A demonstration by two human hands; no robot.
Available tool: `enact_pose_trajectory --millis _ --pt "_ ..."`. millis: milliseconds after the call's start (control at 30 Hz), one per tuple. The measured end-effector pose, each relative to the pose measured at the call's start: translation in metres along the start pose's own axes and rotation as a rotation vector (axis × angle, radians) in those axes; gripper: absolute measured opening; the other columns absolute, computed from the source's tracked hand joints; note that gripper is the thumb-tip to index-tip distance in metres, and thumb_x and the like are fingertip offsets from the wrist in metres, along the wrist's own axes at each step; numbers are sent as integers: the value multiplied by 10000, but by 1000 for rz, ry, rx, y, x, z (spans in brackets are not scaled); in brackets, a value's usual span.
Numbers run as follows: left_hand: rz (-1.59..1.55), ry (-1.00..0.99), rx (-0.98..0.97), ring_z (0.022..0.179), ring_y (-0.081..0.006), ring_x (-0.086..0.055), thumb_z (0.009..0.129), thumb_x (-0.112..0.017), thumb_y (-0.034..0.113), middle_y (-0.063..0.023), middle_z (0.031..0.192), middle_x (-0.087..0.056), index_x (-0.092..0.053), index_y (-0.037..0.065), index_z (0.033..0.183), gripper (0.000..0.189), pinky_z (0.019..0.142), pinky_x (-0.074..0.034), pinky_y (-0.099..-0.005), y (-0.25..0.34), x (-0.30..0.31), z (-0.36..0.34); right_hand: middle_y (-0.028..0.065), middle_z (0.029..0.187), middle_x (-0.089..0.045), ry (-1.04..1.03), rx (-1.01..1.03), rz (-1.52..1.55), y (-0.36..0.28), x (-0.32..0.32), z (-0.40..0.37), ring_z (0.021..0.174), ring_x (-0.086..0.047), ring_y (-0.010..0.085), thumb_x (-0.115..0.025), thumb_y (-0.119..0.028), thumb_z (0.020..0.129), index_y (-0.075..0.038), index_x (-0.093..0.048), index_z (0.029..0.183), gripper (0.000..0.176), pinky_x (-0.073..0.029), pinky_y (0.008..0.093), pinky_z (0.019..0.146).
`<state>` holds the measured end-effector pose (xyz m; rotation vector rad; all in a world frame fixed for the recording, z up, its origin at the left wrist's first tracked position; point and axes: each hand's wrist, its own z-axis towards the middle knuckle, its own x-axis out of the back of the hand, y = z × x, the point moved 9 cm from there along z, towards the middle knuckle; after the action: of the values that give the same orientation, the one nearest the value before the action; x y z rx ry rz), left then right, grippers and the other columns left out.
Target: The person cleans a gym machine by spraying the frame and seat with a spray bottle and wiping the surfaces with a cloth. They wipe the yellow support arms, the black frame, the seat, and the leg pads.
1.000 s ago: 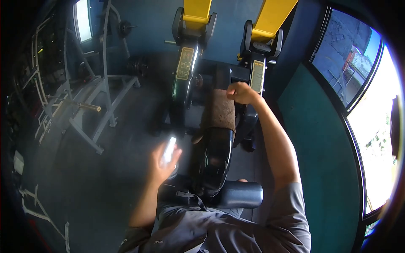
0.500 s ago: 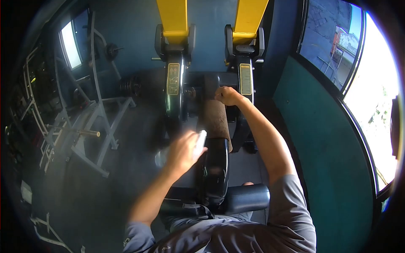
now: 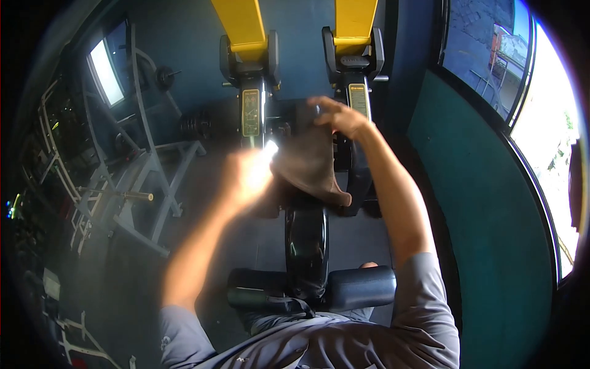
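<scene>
My left hand (image 3: 247,178), smeared by motion, is closed on a bright white object (image 3: 270,149) left of the machine's middle. My right hand (image 3: 343,118) is above the machine's centre, its fingers apart. A brown cloth (image 3: 313,166) spreads below and left of my right hand, over the upper part of the black centre beam (image 3: 307,246). Its lower right corner hangs free. Whether my right fingertips touch the cloth is unclear.
Black roller pads (image 3: 361,288) lie near my lap. Yellow arms (image 3: 356,21) rise from black uprights ahead. A grey rack (image 3: 147,135) stands at left; a green wall (image 3: 473,203) and windows are at right.
My left hand has moved up and left with the white object. My right hand has risen slightly and its fingers have opened. The cloth has fanned out to the left, uncovering the lower beam.
</scene>
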<state>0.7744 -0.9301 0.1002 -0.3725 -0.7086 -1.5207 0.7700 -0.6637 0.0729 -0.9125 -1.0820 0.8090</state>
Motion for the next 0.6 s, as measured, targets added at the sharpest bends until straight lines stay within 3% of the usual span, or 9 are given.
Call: enact_pose_trajectory --millis 67,133,200,233,333,467,533,567,600 --pt "-293 13 272 627 -119 -625 822 -617 6 -63 730 -652 -679 -15 960 153 580 -497 -261 -42 25 14 85 1189 -663 -85 -21 83 -20 13 4 1076 -598 226 -618 -168 908 -64 -684 1199 316 -500 371 856" --pt "-345 81 231 649 -80 -595 871 -623 30 -11 735 -626 -678 -12 961 113 587 -484 -249 -82 38 35 74 1153 -675 34 -104 84 -36 32 4 1081 -589 204 -598 -177 945 -74 -708 1155 258 -490 364 837" --pt "-502 72 410 656 -90 -605 890 -632 54 -3 745 -627 -678 -8 967 109 598 -489 -250 -121 37 60 69 1140 -688 113 -99 173 -53 42 4 959 -613 209 -619 -181 939 -81 -733 1120 236 -473 365 838" --pt "-549 110 406 662 -92 -607 890 -637 60 -1 746 -624 -677 -8 971 113 605 -488 -247 -123 42 73 61 1135 -685 168 -84 177 -55 52 12 952 -611 203 -620 -187 944 -80 -730 1112 227 -452 397 881" --pt "-578 159 290 712 -94 -628 895 -652 82 -9 795 -654 -681 -4 1002 141 655 -507 -246 -121 56 110 56 1088 -681 243 -9 232 -86 68 7 966 -626 181 -571 -204 997 -75 -697 1161 244 -496 348 862" --pt "-361 77 27 783 -129 -670 919 -623 80 -41 870 -698 -692 -3 1007 140 730 -539 -275 -100 59 111 77 1041 -670 290 143 -37 -102 53 -50 920 -632 179 -568 -223 1006 -37 -670 1186 278 -531 355 842" --pt "-144 26 -109 765 -158 -682 921 -628 83 -72 866 -704 -695 -6 1002 138 725 -542 -282 -85 46 76 68 981 -692 306 126 -53 -68 31 -91 786 -623 136 -598 -76 958 -8 -678 1191 256 -517 282 676" --pt "-245 49 -111 730 -167 -680 922 -633 92 -81 855 -702 -693 -18 998 146 697 -541 -283 -82 38 51 68 965 -691 256 7 -19 -48 7 -120 763 -621 122 -593 -13 930 23 -673 1162 249 -510 257 655" --pt "-342 76 -120 694 -175 -677 924 -638 101 -90 844 -700 -691 -30 994 158 669 -540 -283 -76 29 25 104 960 -705 94 -50 -96 -32 -18 -145 810 -670 194 -622 -10 885 3 -683 1129 252 -545 314 718"
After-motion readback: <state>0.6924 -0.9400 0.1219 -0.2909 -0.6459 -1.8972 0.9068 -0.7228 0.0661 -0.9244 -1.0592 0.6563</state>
